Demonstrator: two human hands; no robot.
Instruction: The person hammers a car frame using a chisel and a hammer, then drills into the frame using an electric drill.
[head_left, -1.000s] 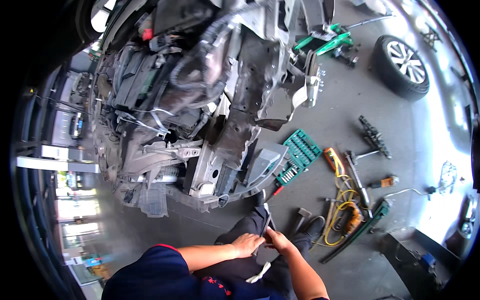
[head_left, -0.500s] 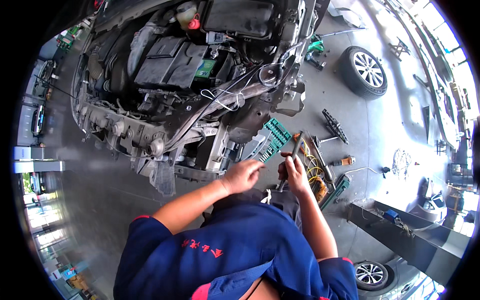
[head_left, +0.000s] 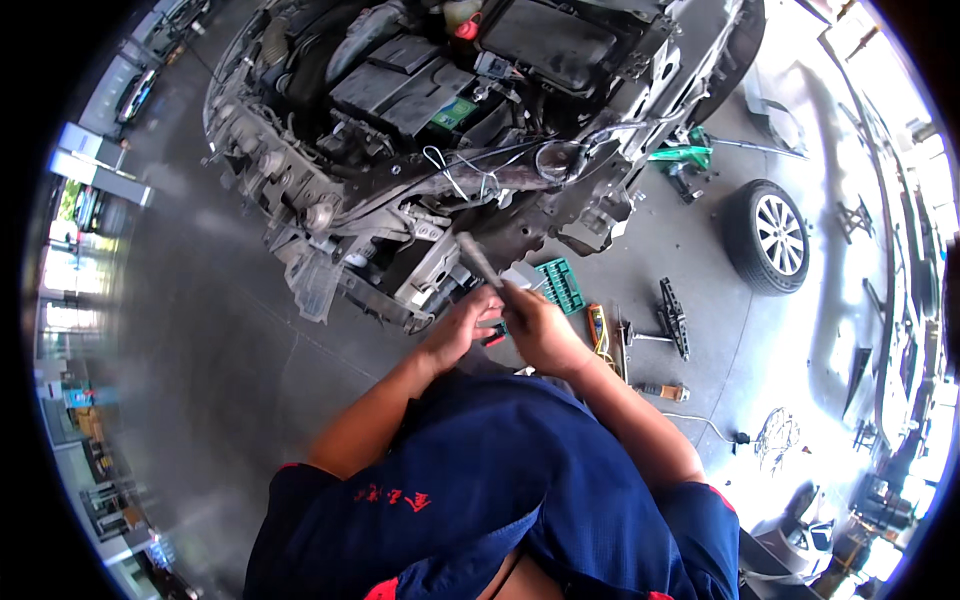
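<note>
Bar-like metal tool (head_left: 481, 262), head view: in the right hand (head_left: 543, 332), raised in front of the torso, tilted, its far end up and to the left toward the stripped front of a car (head_left: 345, 215). Touching the car or merely overlapping it: cannot tell.

Right hand clenched round the tool's near part. Left hand (head_left: 455, 332) just beside it, fingers parted and loosely bent, not closed on anything visible; contact with the right hand or tool unclear.

White cord (head_left: 443, 172) looped on the car's front member. Green socket case (head_left: 563, 285) lies open on the grey floor (head_left: 235, 300), just beyond the right hand. Farther right: a dark jointed metal piece (head_left: 675, 318), an orange-bodied tool (head_left: 663, 391), coiled cable (head_left: 777, 438). Wheel with pale spokes (head_left: 780, 236) near a green jack (head_left: 684, 154).
</note>
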